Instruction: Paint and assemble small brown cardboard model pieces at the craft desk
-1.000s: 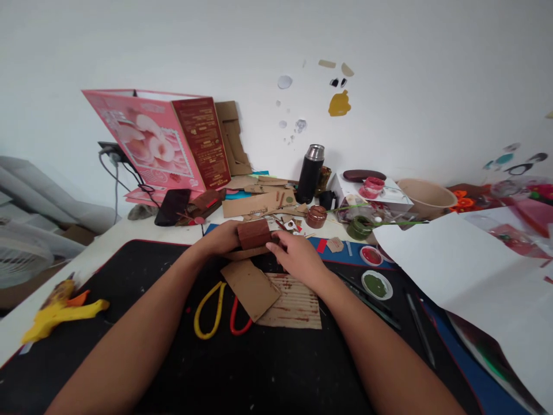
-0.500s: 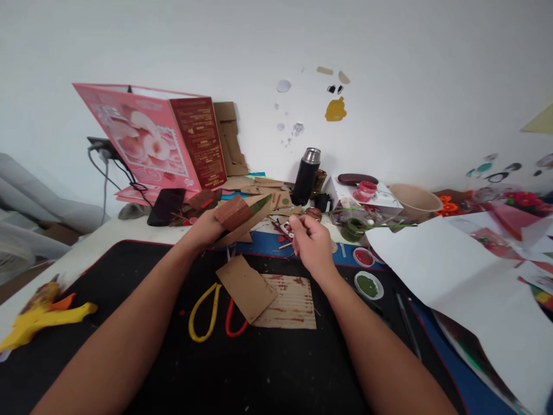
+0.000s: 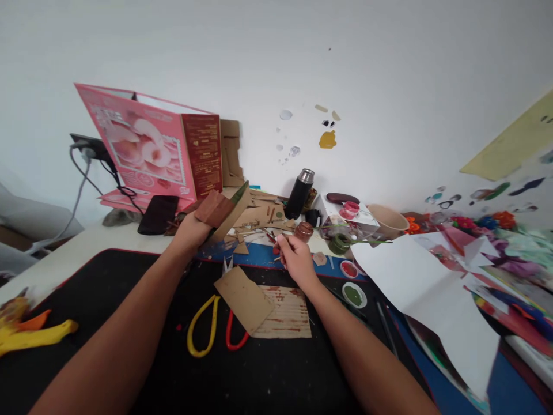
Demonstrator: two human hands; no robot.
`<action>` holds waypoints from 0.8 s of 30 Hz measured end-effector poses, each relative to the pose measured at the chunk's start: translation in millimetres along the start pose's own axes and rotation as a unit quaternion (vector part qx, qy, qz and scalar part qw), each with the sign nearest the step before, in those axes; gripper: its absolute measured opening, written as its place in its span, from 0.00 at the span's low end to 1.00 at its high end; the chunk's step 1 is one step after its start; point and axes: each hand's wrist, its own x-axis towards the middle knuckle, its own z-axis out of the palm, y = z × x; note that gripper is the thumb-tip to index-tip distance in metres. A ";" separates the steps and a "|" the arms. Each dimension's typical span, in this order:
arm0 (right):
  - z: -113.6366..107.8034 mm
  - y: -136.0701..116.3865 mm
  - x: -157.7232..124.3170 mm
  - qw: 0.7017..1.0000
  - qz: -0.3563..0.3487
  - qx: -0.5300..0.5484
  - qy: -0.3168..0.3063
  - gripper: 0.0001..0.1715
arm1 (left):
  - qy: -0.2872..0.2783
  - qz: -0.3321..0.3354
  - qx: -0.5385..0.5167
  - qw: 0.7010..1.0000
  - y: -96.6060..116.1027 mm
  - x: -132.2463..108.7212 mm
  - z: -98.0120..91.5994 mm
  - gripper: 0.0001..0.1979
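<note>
In my left hand (image 3: pixel 193 231) is a cardboard piece painted brown and green (image 3: pixel 215 208), tilted up above the scraps, with the fingers closed behind it. My right hand (image 3: pixel 296 257) hovers past the mat's far edge, thumb and fingers pinched together; what they hold, if anything, is too small to make out. Just beyond it stands a small jar of brown paint (image 3: pixel 303 231). Between my forearms, a plain cardboard rectangle (image 3: pixel 244 300) overlaps a corrugated piece with brown streaks (image 3: pixel 287 314) and partly covers scissors with yellow and red handles (image 3: pixel 203 327).
Cardboard scraps (image 3: pixel 259 216) lie at the back near a black thermos (image 3: pixel 299 196). Lids with red paint (image 3: pixel 349 268) and green paint (image 3: pixel 354 295) sit to the right, beside white paper (image 3: pixel 401 282). A yellow glue gun (image 3: pixel 37 334) rests at left; a pink box (image 3: pixel 147 144) stands behind.
The view has turned slightly, showing more of the right side. My left hand has shifted left with the painted cardboard piece. My right hand has moved slightly left, still pinched.
</note>
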 end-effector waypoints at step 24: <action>-21.4 -13.1 2.4 0.834 0.047 -0.539 -0.108 0.15 | -0.058 0.030 0.063 0.996 19.7 -7.6 0.3 0.29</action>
